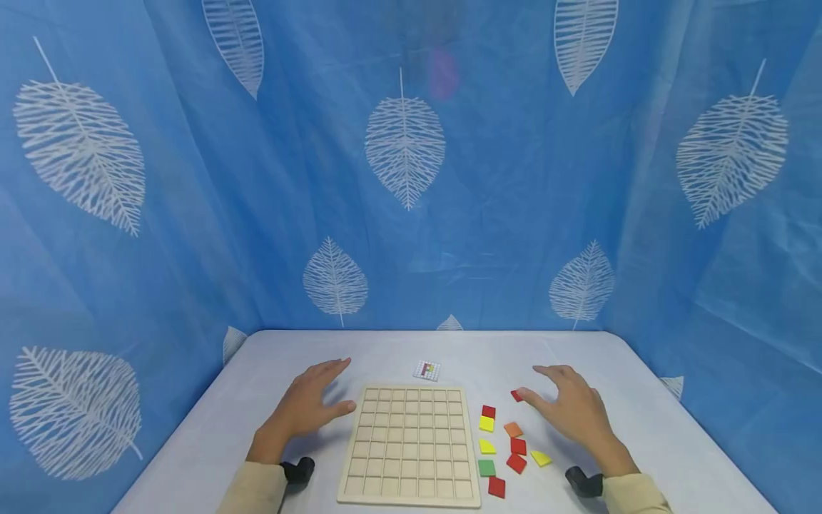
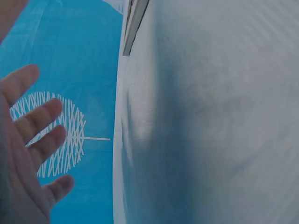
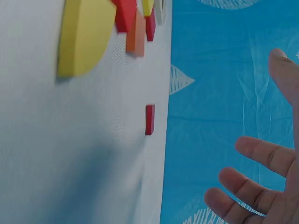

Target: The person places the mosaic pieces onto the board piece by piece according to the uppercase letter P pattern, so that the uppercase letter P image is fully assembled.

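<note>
A wooden grid board lies on the table with its square cells bare. My left hand hovers at the board's left side, fingers spread and holding nothing. To the right of the loose tiles, my right hand is held over the table with its fingers apart, nothing between them. Nearest its thumb is a small red tile. Between board and right hand lie a green tile, an orange tile, a yellow quarter-round tile, a yellow tile and several red tiles.
Behind the board lies a small pattern card with a coloured grid design. The white tabletop ends at a blue curtain with white leaf prints, which hangs behind and at both sides.
</note>
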The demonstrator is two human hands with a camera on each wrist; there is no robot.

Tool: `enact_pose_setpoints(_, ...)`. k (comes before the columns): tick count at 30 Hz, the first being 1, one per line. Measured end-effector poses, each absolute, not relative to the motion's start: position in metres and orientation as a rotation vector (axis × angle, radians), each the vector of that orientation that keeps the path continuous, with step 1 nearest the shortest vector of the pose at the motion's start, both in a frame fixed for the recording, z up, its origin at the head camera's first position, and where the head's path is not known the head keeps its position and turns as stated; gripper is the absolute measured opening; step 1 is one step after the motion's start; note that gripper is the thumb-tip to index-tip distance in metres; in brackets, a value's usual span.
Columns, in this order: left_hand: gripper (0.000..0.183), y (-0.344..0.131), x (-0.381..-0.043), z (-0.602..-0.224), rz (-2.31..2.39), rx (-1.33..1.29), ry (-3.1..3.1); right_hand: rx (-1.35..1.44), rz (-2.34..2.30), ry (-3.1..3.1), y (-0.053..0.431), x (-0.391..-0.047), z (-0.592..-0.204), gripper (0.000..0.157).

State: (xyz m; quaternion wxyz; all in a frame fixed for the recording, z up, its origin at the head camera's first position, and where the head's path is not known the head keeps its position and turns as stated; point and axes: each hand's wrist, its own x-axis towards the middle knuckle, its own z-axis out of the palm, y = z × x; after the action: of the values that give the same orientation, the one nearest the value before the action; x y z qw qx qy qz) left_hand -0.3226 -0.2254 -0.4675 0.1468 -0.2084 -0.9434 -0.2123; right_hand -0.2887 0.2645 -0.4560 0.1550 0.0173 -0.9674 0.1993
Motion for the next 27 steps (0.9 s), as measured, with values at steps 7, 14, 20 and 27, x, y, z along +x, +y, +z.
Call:
enact_pose_setpoints(7,0.072,-0.226,-0.325,-0.47,-1.047,-0.612,-2.83,0.033,0.745,-2.833,0.255,-0.289,-0.454,0.076)
enact_pose_setpoints(14,0.071,-0.221,-0.326,-0.473,-1.224,-0.706,-2.859,0.101,0.925,-2.813,0.24,-0.289,-0.454,0.059)
enact_pose_setpoints(20,0.069,-0.222,-0.327,-0.477,-1.264,-0.773,-2.9,0.112,1.085,-2.844,0.228,-0.286,-0.457,0.049)
enact_pose_setpoints(27,0.071,-0.224,-0.324,-0.479,-1.282,-0.829,-2.922,0.156,1.188,-2.878,0.218,-0.283,-0.466,0.041)
